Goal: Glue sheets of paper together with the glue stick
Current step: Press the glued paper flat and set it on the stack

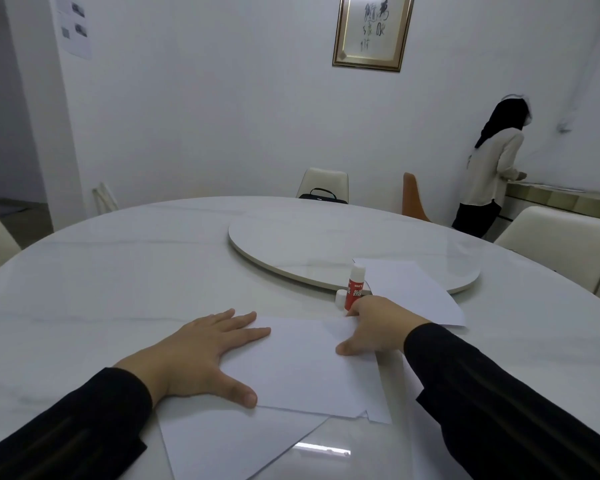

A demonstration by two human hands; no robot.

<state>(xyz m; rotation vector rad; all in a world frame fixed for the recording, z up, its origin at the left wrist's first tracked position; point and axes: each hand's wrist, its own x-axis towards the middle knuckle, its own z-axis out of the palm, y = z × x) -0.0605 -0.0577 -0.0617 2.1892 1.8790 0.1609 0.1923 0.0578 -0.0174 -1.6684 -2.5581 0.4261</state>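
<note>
A stack of white paper sheets (pixel 298 368) lies on the round white table (pixel 118 271) in front of me. My left hand (pixel 201 351) lies flat with spread fingers on the left edge of the top sheet. My right hand (pixel 378 327) rests on the sheet's upper right corner, thumb on the paper, its fingertips touching the base of the red glue stick (pixel 354 287). The glue stick stands upright with its white top showing, and its white cap (pixel 341 297) sits beside it. Another white sheet (pixel 413 292) lies to the right, partly on the turntable.
A round white turntable (pixel 309 244) fills the table's centre. Cream chairs (pixel 555 244) and an orange chair (pixel 413 199) stand round the far side, with a black bag (pixel 323 197) behind the table. A person (pixel 492 174) stands at a counter at the right wall.
</note>
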